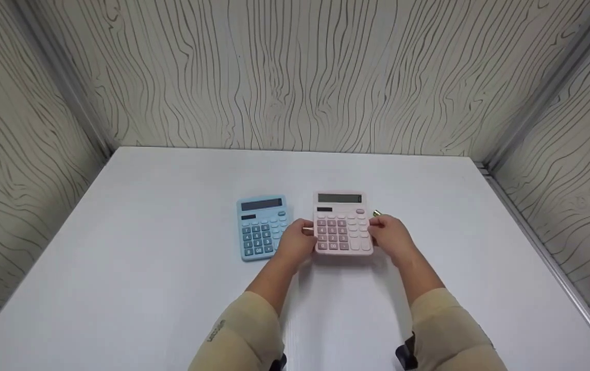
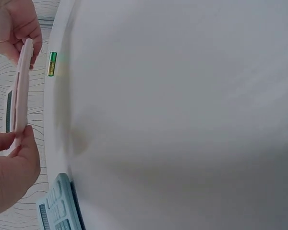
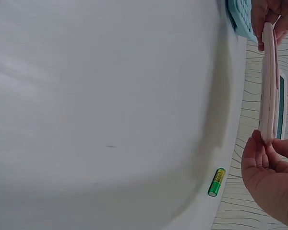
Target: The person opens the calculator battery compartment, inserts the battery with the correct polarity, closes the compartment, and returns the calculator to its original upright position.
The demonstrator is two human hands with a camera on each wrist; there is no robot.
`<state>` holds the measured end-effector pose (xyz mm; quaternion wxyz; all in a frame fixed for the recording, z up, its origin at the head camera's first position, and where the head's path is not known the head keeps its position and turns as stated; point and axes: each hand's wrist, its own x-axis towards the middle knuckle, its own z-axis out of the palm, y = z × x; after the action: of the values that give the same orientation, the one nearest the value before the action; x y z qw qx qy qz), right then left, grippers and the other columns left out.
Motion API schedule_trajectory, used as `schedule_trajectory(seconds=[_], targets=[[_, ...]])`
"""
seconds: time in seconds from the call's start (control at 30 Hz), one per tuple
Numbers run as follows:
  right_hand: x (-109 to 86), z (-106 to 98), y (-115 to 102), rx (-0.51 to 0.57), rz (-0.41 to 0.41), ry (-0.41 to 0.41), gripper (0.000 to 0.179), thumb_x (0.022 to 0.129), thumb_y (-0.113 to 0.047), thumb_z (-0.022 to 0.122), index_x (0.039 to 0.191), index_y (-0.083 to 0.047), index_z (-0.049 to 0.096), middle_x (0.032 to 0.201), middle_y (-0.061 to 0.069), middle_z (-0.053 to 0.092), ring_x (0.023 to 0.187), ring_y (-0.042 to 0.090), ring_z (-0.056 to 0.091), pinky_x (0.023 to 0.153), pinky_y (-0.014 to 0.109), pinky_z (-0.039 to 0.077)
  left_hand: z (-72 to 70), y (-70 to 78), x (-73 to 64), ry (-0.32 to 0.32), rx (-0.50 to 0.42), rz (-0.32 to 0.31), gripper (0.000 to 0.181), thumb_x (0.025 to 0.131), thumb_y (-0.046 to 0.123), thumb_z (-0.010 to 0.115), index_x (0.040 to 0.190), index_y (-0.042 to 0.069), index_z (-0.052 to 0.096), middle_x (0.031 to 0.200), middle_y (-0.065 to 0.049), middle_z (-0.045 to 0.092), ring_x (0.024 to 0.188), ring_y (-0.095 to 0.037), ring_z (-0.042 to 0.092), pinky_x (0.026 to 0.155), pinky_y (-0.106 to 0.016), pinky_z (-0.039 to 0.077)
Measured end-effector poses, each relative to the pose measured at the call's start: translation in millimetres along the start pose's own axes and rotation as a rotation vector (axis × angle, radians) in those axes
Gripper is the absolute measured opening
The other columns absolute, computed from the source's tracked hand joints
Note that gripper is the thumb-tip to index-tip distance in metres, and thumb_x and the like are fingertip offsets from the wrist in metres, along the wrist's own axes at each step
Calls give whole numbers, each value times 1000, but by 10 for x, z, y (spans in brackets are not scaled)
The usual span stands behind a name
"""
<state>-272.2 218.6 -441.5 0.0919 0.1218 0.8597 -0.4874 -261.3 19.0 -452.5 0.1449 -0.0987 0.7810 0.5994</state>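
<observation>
A pale pink, flat rectangular calculator (image 1: 343, 248) with mauve number keys is hanging just clear of the tabletop, its key face turning toward the person and its grey display showing a digit at the right end. The left hand (image 1: 297, 241) is pinching its left edge between thumb and fingers; the right hand (image 1: 391, 237) is pinching the right edge in the same way, so both hands are holding narrow grips on the one body. Beside the left hand, a light blue rectangular calculator (image 1: 262, 226) with darker blue-grey number keys is lying face up, slightly askew, its lower right part disappearing behind that hand. Near the right hand, a small green cylindrical battery (image 3: 216, 182) with a gold-coloured end is resting on its side. Both are lying on a smooth white table (image 1: 145, 232), where soft shadows are falling beneath the hands. Beige sleeves (image 1: 452, 330) are covering the forearms, dark lettering showing on the left one. Around the table, pale panels (image 1: 295, 77) with dark wood-grain lines are standing, grey metal strips (image 1: 60, 77) running along their corners.
</observation>
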Motion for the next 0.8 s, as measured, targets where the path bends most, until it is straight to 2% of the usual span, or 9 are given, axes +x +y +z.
schedule_trajectory(seconds=[0.3,0.5,0.63,0.8], targets=[[-58,3,-135,69,-28,-9,24,97,-11,41,117,-2,51,107,12,55,88,19,58,75,27,51,-177,65,-45,-28,-120,3,28,89,9,53,117,10,52,101,-5,58,89,-14,60,74,-24,52],[-91,50,-169,141,-28,-20,23,97,-9,41,116,-1,51,107,13,56,88,19,59,74,27,52,-240,66,-69,-22,-188,-12,23,92,22,52,112,11,54,101,-4,59,89,-14,60,75,-26,52],[-101,63,-193,189,-23,-32,23,97,-9,41,116,-1,50,108,14,55,91,22,58,74,27,52,-291,72,-83,-25,-232,-38,23,95,30,46,107,14,56,100,-4,60,87,-15,60,75,-28,51],[-114,57,-237,206,-15,-49,23,97,-9,41,116,-3,50,110,13,54,91,22,58,74,27,52,-363,83,-94,-50,-277,-42,29,95,36,43,112,17,55,100,-4,61,84,-16,62,74,-30,52]])
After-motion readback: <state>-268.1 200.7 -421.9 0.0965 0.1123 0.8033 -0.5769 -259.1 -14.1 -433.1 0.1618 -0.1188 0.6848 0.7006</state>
